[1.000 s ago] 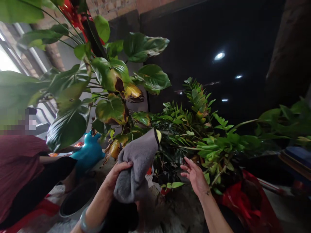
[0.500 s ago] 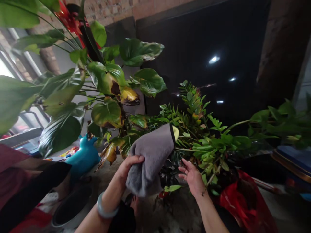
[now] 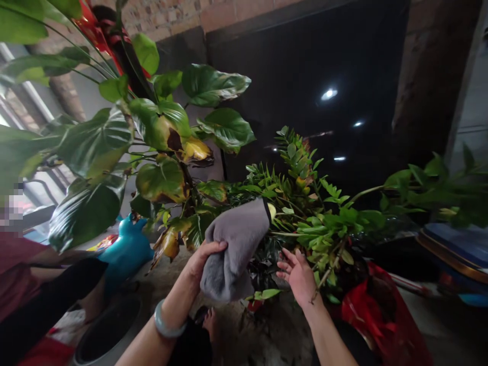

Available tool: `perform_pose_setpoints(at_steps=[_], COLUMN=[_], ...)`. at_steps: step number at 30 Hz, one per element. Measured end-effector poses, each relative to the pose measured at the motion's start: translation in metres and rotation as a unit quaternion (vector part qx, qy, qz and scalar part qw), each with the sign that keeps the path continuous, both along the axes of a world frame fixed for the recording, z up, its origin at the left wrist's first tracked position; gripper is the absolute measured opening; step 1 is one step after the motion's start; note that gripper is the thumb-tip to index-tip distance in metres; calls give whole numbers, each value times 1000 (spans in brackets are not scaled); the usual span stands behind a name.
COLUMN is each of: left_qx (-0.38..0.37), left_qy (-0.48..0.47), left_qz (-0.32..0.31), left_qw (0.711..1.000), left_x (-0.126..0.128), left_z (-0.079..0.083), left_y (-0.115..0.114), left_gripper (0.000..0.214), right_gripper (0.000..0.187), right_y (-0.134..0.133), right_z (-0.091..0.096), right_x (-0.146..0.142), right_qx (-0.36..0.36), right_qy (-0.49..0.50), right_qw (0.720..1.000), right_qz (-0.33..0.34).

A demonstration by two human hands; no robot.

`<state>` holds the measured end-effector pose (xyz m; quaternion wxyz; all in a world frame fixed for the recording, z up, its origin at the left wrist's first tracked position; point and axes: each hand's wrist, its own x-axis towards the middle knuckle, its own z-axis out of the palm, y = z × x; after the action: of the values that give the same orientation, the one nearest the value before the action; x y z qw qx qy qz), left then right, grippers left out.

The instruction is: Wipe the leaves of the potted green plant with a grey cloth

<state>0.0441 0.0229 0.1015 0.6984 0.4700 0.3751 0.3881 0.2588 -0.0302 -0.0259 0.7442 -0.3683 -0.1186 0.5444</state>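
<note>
My left hand (image 3: 204, 256) grips a grey cloth (image 3: 238, 249) with black edging and a bit of yellow-green at its upper right corner. The thumb presses on its near side, and the cloth hangs in folds in front of me. To the right, my right hand (image 3: 297, 272) is held palm up with its fingers apart and nothing in them. It is apart from the cloth and close to the green leafy plant (image 3: 320, 223), whose stems pass just above and beside it. Behind the cloth, part of the plants is hidden.
A tall plant with large, partly yellowed leaves (image 3: 162, 178) rises at left. Near it are a turquoise animal-shaped object (image 3: 127, 249), a dark bucket (image 3: 109, 328) and a seated person's leg (image 3: 49, 290). A red plastic bag (image 3: 400, 325) lies right. A dark glossy panel (image 3: 305, 76) stands behind.
The view has shifted slightly to the right, so the surroundings appear a little further left. The cloth stays in my left hand, and my right hand remains spread beside the plant.
</note>
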Motion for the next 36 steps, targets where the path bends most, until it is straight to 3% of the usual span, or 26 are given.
perform_pose_setpoints(at_steps=[2, 4, 6, 8, 11, 14, 16, 19, 23, 26, 29, 31, 33, 36], left_qx=[13, 41, 64, 51, 15, 33, 46, 76, 96, 46, 59, 80, 113, 166], left_qy=[-5, 27, 100, 148, 111, 43, 16, 46, 153, 114, 56, 37, 65, 190], left_qz=[27, 37, 0, -78, -133, -36, 24, 36, -46, -98, -35, 7, 17, -29], left_qw=[1000, 998, 993, 985, 985, 998, 999, 995, 983, 988, 996, 996, 991, 967], left_x=[13, 23, 24, 14, -4, -3, 9, 26, 16, -1, -1, 8, 17, 17], left_z=[-4, -19, -39, -51, -42, -16, -7, -19, -48, -40, -14, -4, -9, -34], left_y=[8, 11, 7, -1, -10, -7, 1, 9, -3, -13, -8, 1, 8, 8], left_gripper=[35, 34, 32, 30, 39, 49, 47, 35, 25, 31, 39, 39, 36, 30], right_gripper=[36, 33, 33, 36, 42, 43, 38, 31, 31, 30, 26, 26, 27, 30], right_y=[-1, -2, -3, -4, -2, 0, -1, -3, -5, -4, -3, -2, -2, -2], right_z=[3, 5, 6, 4, 0, -2, 1, 7, 13, 12, 11, 11, 12, 10], right_x=[-3, -5, -4, -2, 0, 0, -3, -7, -7, -6, -7, -8, -8, -9], right_qx=[-1, -2, -3, -5, -7, -8, -7, -10, -16, -15, -11, -10, -11, -29], right_qy=[4, 10, 10, 6, 2, -4, -4, 10, 31, 41, 41, 36, 32, 22], right_qw=[1000, 999, 1000, 1000, 1000, 1000, 1000, 999, 998, 998, 998, 998, 998, 997], right_qz=[-15, -32, -29, -12, -3, -10, -22, -41, -44, -44, -48, -52, -59, -66])
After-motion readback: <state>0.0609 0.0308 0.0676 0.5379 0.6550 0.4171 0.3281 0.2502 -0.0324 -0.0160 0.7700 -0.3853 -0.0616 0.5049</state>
